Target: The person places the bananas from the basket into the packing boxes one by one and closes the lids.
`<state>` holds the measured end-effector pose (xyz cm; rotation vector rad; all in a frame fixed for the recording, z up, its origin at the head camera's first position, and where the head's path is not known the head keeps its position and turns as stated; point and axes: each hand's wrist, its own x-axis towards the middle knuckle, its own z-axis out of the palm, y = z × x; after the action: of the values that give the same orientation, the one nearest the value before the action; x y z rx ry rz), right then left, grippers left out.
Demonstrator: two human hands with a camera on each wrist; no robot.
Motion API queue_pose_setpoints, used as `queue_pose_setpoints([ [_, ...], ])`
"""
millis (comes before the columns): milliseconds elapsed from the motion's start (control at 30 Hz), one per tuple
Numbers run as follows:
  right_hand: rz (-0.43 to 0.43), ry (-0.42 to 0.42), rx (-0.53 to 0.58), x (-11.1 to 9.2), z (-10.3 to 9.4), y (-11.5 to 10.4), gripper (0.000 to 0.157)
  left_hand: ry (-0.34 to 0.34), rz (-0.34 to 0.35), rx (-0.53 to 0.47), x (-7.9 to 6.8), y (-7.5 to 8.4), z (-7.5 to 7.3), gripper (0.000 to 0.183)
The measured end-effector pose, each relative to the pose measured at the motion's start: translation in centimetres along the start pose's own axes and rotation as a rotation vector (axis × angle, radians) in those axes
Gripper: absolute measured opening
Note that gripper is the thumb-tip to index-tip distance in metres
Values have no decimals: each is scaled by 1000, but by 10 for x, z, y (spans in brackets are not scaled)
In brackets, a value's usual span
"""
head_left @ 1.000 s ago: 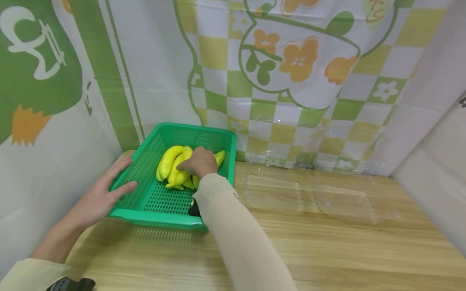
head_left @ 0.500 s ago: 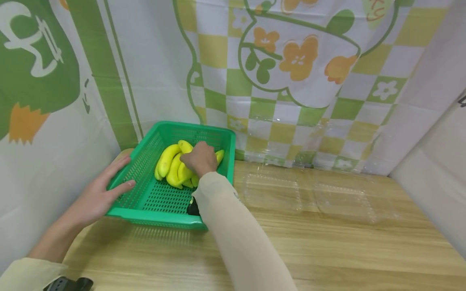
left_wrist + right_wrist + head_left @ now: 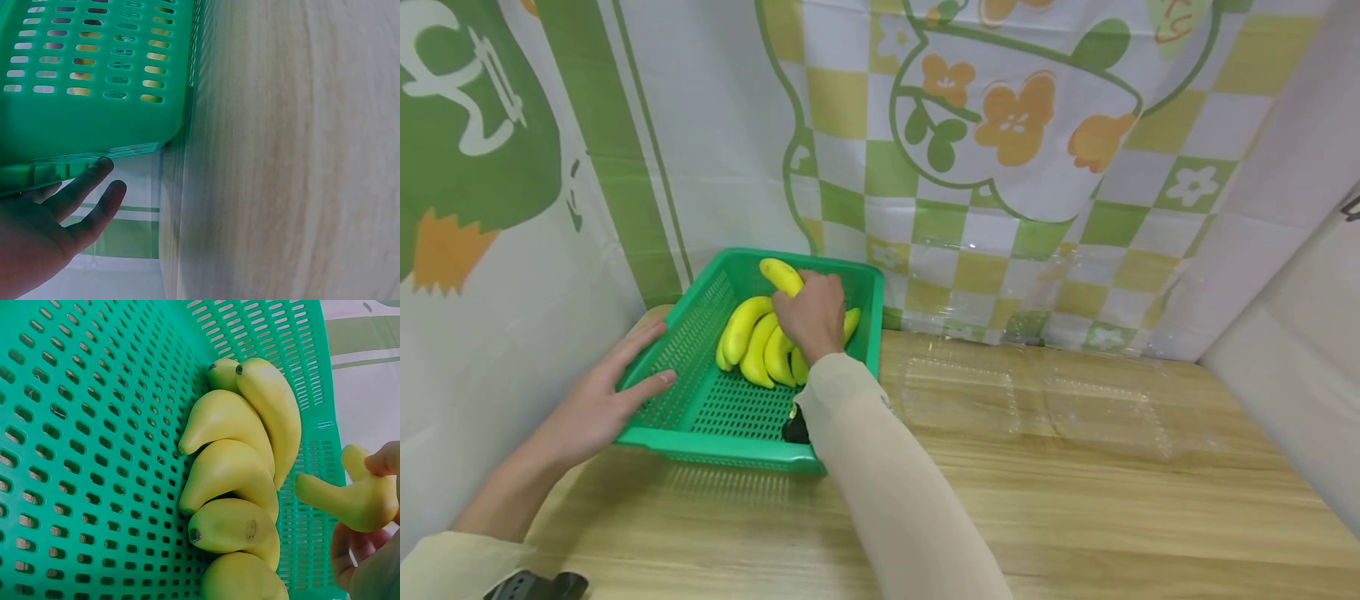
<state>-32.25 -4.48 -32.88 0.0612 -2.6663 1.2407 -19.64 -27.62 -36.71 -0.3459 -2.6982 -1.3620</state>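
A green plastic basket (image 3: 741,454) with slotted walls stands on the left part of the table. My right hand (image 3: 816,310) is over its far side and grips a yellow banana (image 3: 779,275), raised above the others; in the right wrist view the banana's stem end points away from the fingers (image 3: 382,459). Below lies a row of several bananas (image 3: 228,469) on the basket floor. A dark, glossy thing (image 3: 794,427) with a pale green tip lies near the front wall, partly hidden by my right sleeve. My left hand (image 3: 598,408) rests at the basket's left rim, fingers extended.
Two clear plastic containers (image 3: 958,392) sit side by side on the wooden table (image 3: 1075,525), right of the basket. A patterned cloth (image 3: 850,100) hangs close behind the basket, and white sheeting (image 3: 602,283) borders its left side.
My right hand has drawn one banana up out of the pile, and it now sticks out above the rest. The remaining bananas have settled slightly. My left hand stays at the rim.
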Motion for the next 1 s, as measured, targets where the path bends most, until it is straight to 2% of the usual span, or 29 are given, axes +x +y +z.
queue_pose_setpoints([
  [167,-29,43,66,-1,0,-2,50,4,11,-3,0,0,0,76],
  [367,-80,87,66,-1,0,-3,52,5,13,-7,0,0,0,75],
  [767,-116,107,118,-1,-1,-3,47,-9,-15,-5,-1,4,-1,75],
  [1000,-107,109,147,1,1,-3,45,-3,-22,-9,-1,5,-1,75],
])
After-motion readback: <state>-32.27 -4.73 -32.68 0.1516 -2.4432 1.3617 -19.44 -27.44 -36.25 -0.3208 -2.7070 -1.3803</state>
